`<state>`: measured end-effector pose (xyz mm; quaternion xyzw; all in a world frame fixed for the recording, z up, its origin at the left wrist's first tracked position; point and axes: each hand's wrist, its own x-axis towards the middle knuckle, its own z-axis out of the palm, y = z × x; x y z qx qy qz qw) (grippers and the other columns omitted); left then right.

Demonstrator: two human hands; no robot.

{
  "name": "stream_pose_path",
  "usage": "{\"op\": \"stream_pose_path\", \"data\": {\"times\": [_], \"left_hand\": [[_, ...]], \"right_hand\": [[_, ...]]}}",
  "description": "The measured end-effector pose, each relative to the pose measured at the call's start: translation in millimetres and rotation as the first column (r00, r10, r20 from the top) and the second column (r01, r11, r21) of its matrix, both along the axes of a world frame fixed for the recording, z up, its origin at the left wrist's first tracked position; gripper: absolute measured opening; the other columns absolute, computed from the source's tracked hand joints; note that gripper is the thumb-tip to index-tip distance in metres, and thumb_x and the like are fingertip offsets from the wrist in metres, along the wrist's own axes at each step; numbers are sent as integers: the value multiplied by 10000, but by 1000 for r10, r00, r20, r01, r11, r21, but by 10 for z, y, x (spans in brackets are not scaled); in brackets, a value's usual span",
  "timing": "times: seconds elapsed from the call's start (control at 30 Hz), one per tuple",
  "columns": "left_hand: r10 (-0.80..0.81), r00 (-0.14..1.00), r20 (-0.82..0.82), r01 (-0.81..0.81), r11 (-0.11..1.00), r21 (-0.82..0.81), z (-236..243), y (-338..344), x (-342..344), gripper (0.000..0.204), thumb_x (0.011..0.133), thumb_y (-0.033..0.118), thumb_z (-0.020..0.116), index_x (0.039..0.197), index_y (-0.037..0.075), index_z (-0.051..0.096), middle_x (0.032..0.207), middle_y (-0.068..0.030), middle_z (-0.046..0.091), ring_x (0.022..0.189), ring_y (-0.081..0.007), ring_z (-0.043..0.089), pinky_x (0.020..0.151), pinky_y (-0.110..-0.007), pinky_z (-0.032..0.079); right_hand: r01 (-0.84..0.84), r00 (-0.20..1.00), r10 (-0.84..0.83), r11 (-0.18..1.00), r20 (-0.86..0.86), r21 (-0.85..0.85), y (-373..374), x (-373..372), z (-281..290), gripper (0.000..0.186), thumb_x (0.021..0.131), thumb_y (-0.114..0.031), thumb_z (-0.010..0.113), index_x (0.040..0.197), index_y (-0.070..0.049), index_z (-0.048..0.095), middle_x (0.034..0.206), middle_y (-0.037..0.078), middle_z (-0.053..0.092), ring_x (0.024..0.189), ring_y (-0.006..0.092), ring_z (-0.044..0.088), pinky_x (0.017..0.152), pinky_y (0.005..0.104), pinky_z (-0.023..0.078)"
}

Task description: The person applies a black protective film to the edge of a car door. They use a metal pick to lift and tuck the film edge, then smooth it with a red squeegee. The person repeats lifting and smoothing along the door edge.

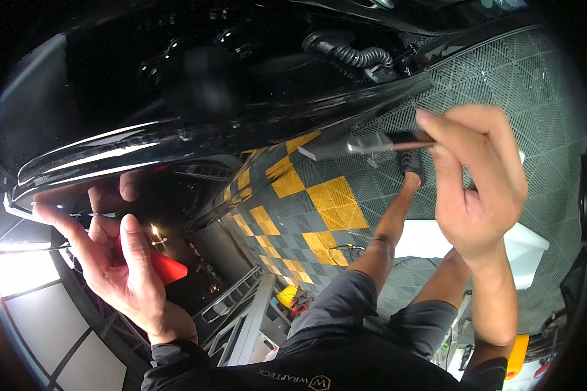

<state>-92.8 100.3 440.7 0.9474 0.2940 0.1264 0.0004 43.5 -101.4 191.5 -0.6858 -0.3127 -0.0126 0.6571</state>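
Observation:
My left hand [120, 267] is at the left end of a glossy black car panel [202, 127]. Its index finger stretches to the panel's edge, and the other fingers curl round a flat red squeegee [168, 266], partly hidden by the hand. Away from the panel on the right, my right hand [479, 176] pinches the end of a thin, see-through strip [365, 144] between thumb and index finger. The strip points left over the floor, its far end pale. Its exact kind cannot be made out. The panel's dark lower face mirrors my fingers.
A ribbed black hose [359, 55] shows in the open car body above. Grey and yellow grid tiles [336, 202] cover the floor. A white panel [421, 240] lies behind my legs. A metal ladder [231, 296] and a bright light panel [26, 274] are at left.

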Motion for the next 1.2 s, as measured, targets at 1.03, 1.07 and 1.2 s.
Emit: {"op": "stream_pose_path", "data": {"times": [1.03,1.07,1.2], "left_hand": [[-35,997,-69,22,982,-189,52,96,-96,976,952,68,712,1714,-10,108,716,-20,557,618,-90,490,628,-225,420],[-18,997,-71,2,977,-214,68,88,-100,976,952,76,712,1716,-6,111,716,-22,562,617,-89,499,628,-225,425],[24,996,-81,-47,957,-287,123,54,-107,972,954,100,711,1720,11,120,724,-29,584,621,-91,534,633,-229,451]], "right_hand": [[24,992,-44,986,119,167,695,29,693,296,718,103,832,979,7,730,923,88,674,657,158,667,533,252,528],[6,994,-22,990,109,144,693,42,705,297,714,104,831,974,7,726,918,86,672,650,151,661,528,250,522],[-67,998,66,992,14,107,648,91,784,266,715,124,811,946,14,738,891,103,679,739,220,681,615,300,542]]}}
